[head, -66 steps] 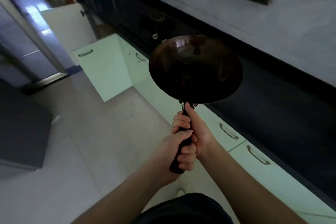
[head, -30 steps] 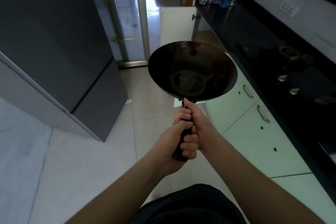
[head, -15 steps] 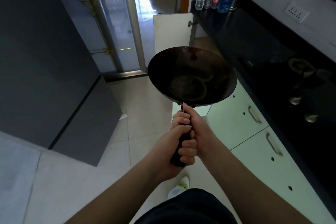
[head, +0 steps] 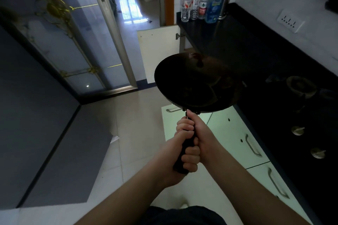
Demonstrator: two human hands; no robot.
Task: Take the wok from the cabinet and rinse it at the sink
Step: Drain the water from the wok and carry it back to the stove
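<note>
A dark round wok [head: 197, 86] is held up in front of me, its bowl facing the camera and its right rim over the edge of the black counter [head: 256, 51]. Both hands grip its black handle [head: 186, 144]. My left hand [head: 173, 153] wraps the lower end of the handle. Higher up, my right hand [head: 204, 137] grips it with the thumb reaching towards the wok's base. No sink is in view.
A white cabinet door [head: 157, 51] stands open behind the wok, and a pale green one [head: 169, 120] hangs open below it. The counter carries a gas burner [head: 300, 86] and bottles [head: 197, 3] at its far end. On the left stand a grey fridge [head: 36, 115] and a glass sliding door [head: 73, 42].
I have turned and moved along the counter with the wok; its right rim now overlaps the counter edge. Both hands keep the same grip on the handle.
</note>
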